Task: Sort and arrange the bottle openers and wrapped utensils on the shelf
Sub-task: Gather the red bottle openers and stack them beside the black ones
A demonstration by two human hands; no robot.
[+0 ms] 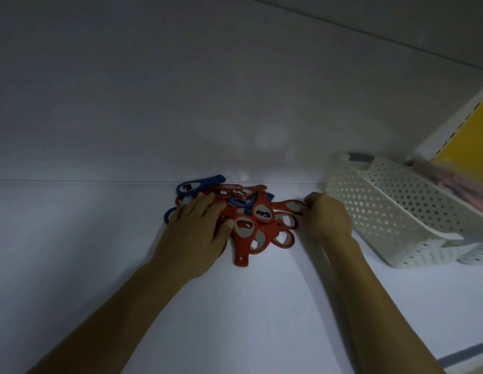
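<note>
Pile of bottle openers (261,209), mostly red w/ a few blue, lies on the white shelf (235,306) near its back edge, approx mid-view, openers overlapping at all angles. One blue opener (199,183) sits at the far-left top of the pile, close to the back wall (208,103). A long red one (243,238) sticks out toward the viewer, handle end w/ a small hole nearest. L hand (199,225) lies flat on the left part of the pile, fingers straight and spread a little, palm down, pressing on red and blue pieces; thumb lies next to the head of the long red one. R hand (329,214) is at the pile's right edge, fingers curled, pinching the ring end of a red opener (288,206) that lies at the edge of the heap. Hands are apart, pile btwn them. Just right of the R hand stands a white perforated basket (383,206), tilted in view, w/ blurred pinkish wrapped items (450,176) inside; can't tell what exactly. Behind it, a slotted shelf upright beside a yellow panel (466,130).
</note>
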